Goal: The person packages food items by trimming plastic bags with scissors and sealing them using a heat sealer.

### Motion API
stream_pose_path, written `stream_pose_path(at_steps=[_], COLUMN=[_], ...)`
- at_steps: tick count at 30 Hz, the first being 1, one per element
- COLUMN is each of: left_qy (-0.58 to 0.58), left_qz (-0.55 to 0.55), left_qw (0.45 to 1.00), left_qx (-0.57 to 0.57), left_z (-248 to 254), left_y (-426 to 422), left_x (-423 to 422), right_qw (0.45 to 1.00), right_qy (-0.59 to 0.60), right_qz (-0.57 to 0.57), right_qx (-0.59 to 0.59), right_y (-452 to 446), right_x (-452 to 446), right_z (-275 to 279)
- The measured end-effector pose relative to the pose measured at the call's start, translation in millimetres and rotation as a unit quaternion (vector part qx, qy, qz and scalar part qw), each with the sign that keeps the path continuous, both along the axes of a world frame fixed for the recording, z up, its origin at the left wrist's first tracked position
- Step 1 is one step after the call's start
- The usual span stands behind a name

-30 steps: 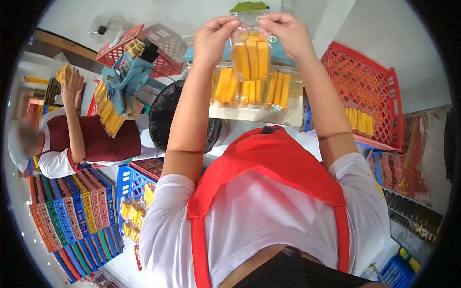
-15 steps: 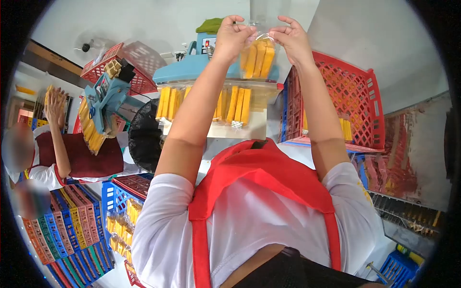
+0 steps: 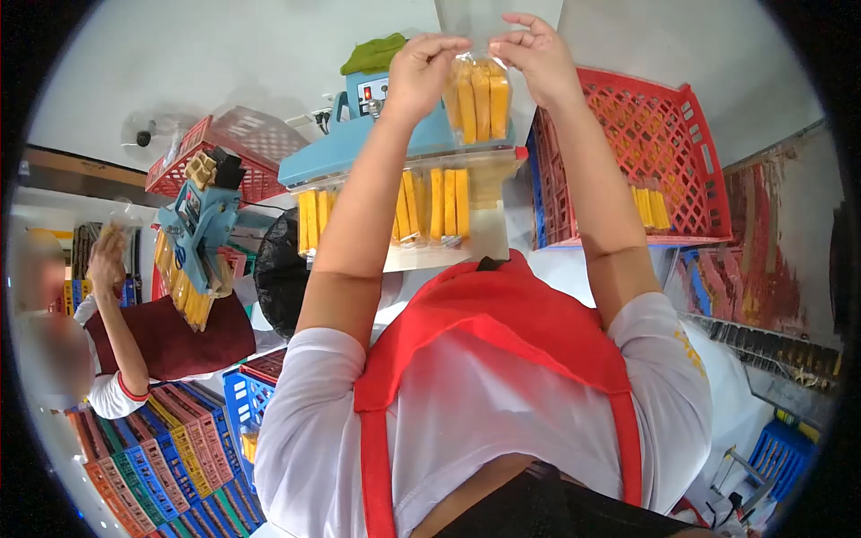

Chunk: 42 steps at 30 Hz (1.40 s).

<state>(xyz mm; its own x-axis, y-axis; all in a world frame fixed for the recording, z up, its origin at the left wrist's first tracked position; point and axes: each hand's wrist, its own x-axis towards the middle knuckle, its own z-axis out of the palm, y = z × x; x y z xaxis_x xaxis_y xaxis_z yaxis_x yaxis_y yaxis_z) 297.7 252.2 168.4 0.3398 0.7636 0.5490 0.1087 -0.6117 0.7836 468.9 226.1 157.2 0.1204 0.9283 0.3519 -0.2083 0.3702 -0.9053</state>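
Both arms are stretched forward, and a clear plastic bag of yellow sticks (image 3: pixel 482 99) hangs upright between my hands. My left hand (image 3: pixel 429 70) pinches the bag's top left corner between thumb and fingers. On the other top corner, my right hand (image 3: pixel 536 61) pinches the plastic, some of its fingers raised. Just behind and below the bag is a blue sealing machine (image 3: pixel 359 143). Along its front edge lie several more bags of yellow sticks (image 3: pixel 449 204), partly covered by my left forearm.
A red crate (image 3: pixel 646 134) holding some yellow sticks stands at the right. To the left, a co-worker's hand (image 3: pixel 108 260) lifts a bag beside a second blue sealing machine (image 3: pixel 193 220). Stacked coloured crates (image 3: pixel 170 448) fill the lower left, near a black round cover (image 3: pixel 280 269).
The bag's top edge looks drawn straighter between my hands, and both hands sit slightly higher in view. The view has shifted a little. At the left, the co-worker's hand and bag have moved.
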Motion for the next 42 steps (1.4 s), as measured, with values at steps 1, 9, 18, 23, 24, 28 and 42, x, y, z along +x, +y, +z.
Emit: stream_pose_path(at_steps=[1,9,18,23,24,28,42], left_qy=[0.052,0.114,0.133,0.170,0.166,0.128,0.175], left_qz=[0.018,-0.032,-0.144,-0.078,-0.063,-0.051,0.019], left_qw=[0.998,0.993,0.981,0.982,0.983,0.989,0.983], left_qx=[0.042,-0.017,0.012,-0.027,-0.043,0.060,0.046], left_z=[7,-16,-23,-30,-30,-38,-38], left_y=[-3,6,15,16,14,17,12], left_x=[-3,-16,-10,-4,-3,-5,-15], right_qw=[1.000,0.998,0.998,0.968,0.968,0.980,0.978], right_qy=[0.001,-0.054,-0.044,-0.249,-0.250,-0.197,-0.192], right_qz=[-0.005,-0.009,0.033,-0.003,-0.007,0.019,0.039], right_qx=[0.001,-0.029,-0.008,-0.013,-0.013,-0.036,-0.071], right_y=[-2,-3,-5,1,2,3,-7], right_x=[-3,-5,-4,6,7,1,-10], right_z=[4,-21,-31,-46,-47,-45,-35])
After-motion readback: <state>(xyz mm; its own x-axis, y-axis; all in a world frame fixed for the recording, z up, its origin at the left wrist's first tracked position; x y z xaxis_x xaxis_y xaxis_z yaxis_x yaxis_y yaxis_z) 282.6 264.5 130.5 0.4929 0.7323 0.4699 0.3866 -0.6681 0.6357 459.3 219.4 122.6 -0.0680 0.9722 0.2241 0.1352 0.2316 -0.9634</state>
